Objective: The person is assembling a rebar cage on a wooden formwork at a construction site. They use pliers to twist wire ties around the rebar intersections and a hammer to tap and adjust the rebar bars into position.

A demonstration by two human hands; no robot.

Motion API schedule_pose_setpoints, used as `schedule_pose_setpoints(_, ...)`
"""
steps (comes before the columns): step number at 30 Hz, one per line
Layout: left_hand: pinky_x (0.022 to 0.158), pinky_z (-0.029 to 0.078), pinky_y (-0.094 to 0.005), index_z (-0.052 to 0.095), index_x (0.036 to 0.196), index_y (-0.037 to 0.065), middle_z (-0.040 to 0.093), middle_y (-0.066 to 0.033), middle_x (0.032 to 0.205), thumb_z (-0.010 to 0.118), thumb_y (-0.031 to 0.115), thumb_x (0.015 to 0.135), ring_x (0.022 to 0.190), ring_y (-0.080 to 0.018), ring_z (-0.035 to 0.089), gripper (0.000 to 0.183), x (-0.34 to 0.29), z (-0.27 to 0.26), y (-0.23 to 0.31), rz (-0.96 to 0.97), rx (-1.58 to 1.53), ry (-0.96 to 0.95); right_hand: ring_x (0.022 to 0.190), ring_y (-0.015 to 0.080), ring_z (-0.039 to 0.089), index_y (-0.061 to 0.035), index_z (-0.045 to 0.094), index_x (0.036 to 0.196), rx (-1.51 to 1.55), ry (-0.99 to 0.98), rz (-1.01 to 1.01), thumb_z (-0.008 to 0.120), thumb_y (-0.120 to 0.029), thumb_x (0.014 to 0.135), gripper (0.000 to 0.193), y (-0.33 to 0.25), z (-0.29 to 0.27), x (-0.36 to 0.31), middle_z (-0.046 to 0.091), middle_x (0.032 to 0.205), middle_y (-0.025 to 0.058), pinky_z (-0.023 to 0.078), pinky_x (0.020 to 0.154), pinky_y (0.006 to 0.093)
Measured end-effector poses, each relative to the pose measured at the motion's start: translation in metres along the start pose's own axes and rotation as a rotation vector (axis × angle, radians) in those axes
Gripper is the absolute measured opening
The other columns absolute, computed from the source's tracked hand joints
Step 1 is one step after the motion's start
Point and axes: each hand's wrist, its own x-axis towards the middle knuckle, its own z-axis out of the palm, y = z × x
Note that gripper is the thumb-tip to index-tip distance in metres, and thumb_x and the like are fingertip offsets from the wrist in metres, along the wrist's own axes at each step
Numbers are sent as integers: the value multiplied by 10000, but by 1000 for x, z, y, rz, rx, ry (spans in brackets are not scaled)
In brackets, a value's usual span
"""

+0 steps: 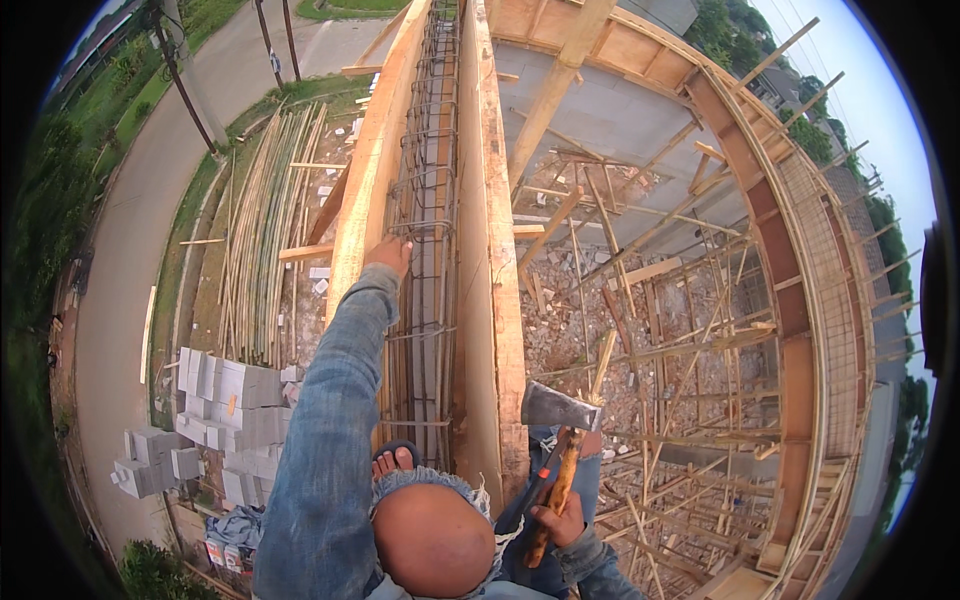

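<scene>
My right hand (pixel 562 522) is closed around the wooden handle of a hatchet (pixel 566 470), held upright at my right side with its grey steel head on top. A dark tool with a red part (pixel 541 474) shows just left of the handle; whether the hand also holds it is unclear. My left arm stretches forward, and my left hand (pixel 390 256) is curled over the inner edge of the left formwork board (pixel 362 205), close to a rebar stirrup (pixel 424 226). Some of its fingers are hidden. Between the boards runs a long rebar cage (pixel 420 150).
My bare knee (pixel 434 540) and foot (pixel 391 460) are at the trench. The right formwork board (pixel 507 300) stands alongside. Far below on the right lie rubble and bamboo props (pixel 640 300); on the left, bamboo poles (pixel 262 230) and stacked grey blocks (pixel 228 395).
</scene>
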Motion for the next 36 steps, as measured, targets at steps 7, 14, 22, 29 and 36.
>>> schedule_pose_setpoints(7,748,437,-488,414,1045,22,582,-239,914,461,307,877,842,-422,564,334,-9,-14,14,-102,-126,52,569,86,464,-17,519,739,37,-51,43,629,-73,687,134,-5,15,17,487,619,-7,398,528,246)
schedule_pose_setpoints(14,757,458,-468,415,1141,59,535,-174,1076,534,186,826,852,-391,579,360,5,-11,18,-150,-83,158,571,79,461,-21,519,744,-52,-43,-10,642,-78,695,144,-5,13,6,489,627,-14,397,530,243)
schedule_pose_setpoints(22,779,480,-434,380,1254,100,362,-96,1299,542,90,777,926,-351,576,503,3,-27,28,-167,-31,131,554,89,460,-22,513,747,-2,-29,30,633,-106,685,160,5,8,-1,479,608,-7,388,513,246)
schedule_pose_setpoints(29,809,471,-437,292,1338,123,357,-121,1311,568,112,746,979,-344,557,653,-11,-46,24,-202,11,182,550,92,465,-26,526,694,-18,-33,-44,634,-106,694,135,6,8,2,480,594,-6,384,507,256)
schedule_pose_setpoints(36,871,434,-429,381,1245,72,442,-140,1224,585,131,756,1091,-338,481,533,-91,-82,7,35,-179,480,558,94,475,-13,538,701,31,-79,-58,621,-85,692,110,8,6,9,512,612,10,396,530,248)
